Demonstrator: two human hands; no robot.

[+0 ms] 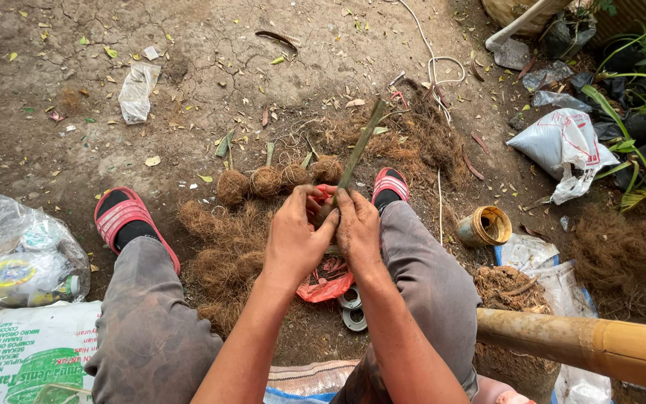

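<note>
Both hands' fingers (315, 200) around green stem (360, 146) above coir balls (266, 180)

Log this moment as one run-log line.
left hand: grips stem base | right hand: grips green stem | fibre balls: row on ground

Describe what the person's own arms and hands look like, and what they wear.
Both forearms are bare: no sleeves, gloves, watch or rings show. The left hand and right hand look smudged with dirt, fingers included. Below are grey trousers and red slide sandals.
</note>
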